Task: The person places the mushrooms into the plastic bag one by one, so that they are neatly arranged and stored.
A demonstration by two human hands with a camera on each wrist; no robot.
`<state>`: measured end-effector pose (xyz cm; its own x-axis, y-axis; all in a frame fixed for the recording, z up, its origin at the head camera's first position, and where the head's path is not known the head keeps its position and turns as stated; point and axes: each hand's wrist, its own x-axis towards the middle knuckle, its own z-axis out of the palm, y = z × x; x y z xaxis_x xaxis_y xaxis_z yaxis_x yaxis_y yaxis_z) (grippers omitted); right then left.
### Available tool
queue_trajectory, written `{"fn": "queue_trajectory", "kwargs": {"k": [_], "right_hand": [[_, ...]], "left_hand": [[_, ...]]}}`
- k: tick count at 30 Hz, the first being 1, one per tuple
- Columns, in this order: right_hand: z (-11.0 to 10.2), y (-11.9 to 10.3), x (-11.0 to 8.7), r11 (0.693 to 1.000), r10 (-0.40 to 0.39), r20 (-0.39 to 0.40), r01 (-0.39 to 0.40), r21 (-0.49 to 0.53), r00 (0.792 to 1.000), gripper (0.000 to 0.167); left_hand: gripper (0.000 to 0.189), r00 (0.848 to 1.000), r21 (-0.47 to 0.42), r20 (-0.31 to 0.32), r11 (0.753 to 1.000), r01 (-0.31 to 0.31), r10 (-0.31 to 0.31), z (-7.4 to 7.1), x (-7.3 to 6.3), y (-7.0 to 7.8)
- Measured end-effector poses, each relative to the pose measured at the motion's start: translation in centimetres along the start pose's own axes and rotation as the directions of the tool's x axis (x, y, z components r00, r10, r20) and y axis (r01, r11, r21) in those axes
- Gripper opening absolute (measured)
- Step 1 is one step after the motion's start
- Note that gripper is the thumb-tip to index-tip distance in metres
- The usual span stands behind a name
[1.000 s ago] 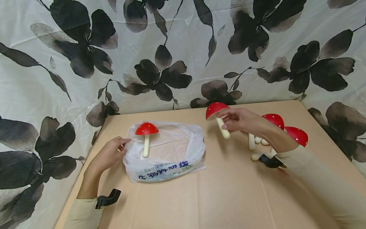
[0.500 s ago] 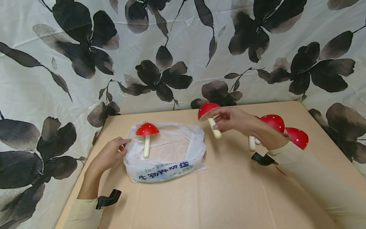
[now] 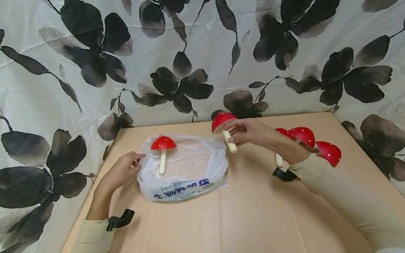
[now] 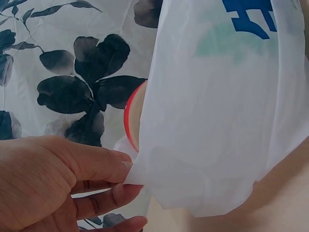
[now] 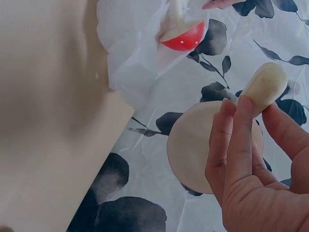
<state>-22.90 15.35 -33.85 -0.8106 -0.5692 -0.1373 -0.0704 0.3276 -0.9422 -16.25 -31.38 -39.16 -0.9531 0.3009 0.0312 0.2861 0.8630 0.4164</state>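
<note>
A white plastic bag (image 3: 183,191) with blue print lies on the table, its mouth spread wide. Inside it rests a toy mushroom (image 3: 163,143) with a red, white-dotted cap and cream stem. My left hand (image 3: 124,168) pinches the bag's left edge between thumb and fingers, as the left wrist view shows. To the right of the bag, my right hand (image 3: 246,133) holds a second toy mushroom (image 3: 222,121) by its stem, cap up and tilted left. In the right wrist view the stem (image 5: 265,87) sits between thumb and fingers, with the cap's pale underside beyond.
Several more red-capped mushrooms (image 3: 329,153) lie at the table's right, partly hidden behind the right forearm. The wooden table (image 3: 196,228) ends at a floral cloth (image 3: 196,42) hung behind it. Each wrist wears a black strap mount (image 3: 120,220).
My right hand has carried its mushroom leftward, from near the other mushrooms toward the bag's right side. My left hand keeps its place on the bag's edge.
</note>
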Motion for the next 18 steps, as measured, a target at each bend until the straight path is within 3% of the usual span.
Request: {"fn": "queue_trajectory", "kwargs": {"k": [18], "right_hand": [[2.1,-1.2,1.7,0.996,-0.048,0.053,0.051,-0.072,0.997,0.047]], "left_hand": [[0.037,1.000,-0.002,-0.010,1.000,-0.005,0.005,0.0,0.2,0.1]]}}
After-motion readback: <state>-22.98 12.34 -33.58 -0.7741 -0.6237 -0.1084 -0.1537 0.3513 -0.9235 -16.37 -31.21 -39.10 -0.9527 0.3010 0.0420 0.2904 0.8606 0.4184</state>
